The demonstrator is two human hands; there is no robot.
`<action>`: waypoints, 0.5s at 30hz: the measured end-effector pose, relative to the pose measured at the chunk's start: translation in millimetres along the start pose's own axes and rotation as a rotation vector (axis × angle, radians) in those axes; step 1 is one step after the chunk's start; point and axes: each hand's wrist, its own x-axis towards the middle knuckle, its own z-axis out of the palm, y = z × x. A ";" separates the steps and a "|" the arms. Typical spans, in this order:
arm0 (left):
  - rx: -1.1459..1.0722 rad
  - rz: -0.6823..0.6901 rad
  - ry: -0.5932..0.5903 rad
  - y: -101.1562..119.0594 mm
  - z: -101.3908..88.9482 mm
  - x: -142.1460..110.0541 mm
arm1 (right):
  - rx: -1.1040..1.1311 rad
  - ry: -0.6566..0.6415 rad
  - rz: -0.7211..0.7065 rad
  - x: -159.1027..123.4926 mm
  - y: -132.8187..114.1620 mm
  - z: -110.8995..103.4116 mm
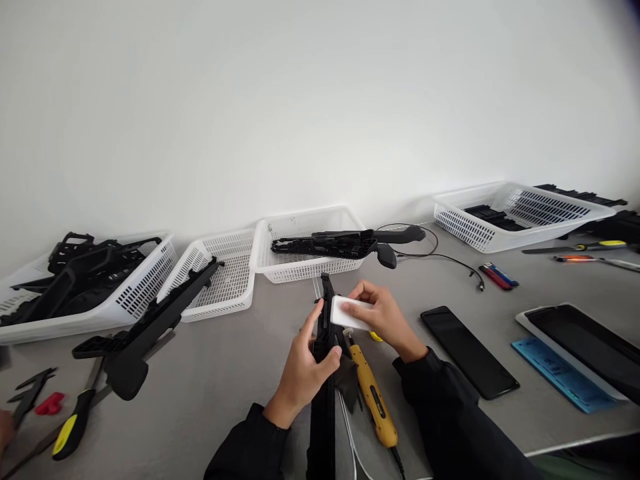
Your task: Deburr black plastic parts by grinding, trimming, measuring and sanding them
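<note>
A long black plastic part (323, 420) stands lengthwise before me, its narrow end pointing at the wall. My left hand (300, 373) grips it by the sides, thumb to the right and fingers to the left. My right hand (387, 317) pinches a white rectangular block (340, 317) against or just beside the upper right of that part; I cannot tell if they touch. Beside the part, under my right hand, lies a yellow corded hand tool (373, 400) with a small round tip.
White baskets (310, 270) line the wall, several holding black parts. Another long black part (150, 327) leans on a basket at left. A yellow-black handled tool (75, 427) and calipers (30, 393) lie there. A black phone-like slab (470, 350) and a blue tray (560, 373) sit at right.
</note>
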 end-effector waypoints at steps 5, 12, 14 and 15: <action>0.035 0.001 -0.036 2.2 0.2 -1.5 | 0.000 0.046 -0.003 1.2 -1.7 -6.1; 0.107 -0.019 -0.124 7.2 4.6 -3.9 | -0.018 -0.029 0.040 2.5 -5.6 -21.6; 0.115 -0.026 -0.146 8.3 5.1 -4.4 | -0.022 -0.025 0.039 2.6 -5.7 -25.7; 0.121 -0.026 -0.158 8.7 5.2 -4.6 | -0.025 -0.052 0.049 2.7 -5.5 -27.5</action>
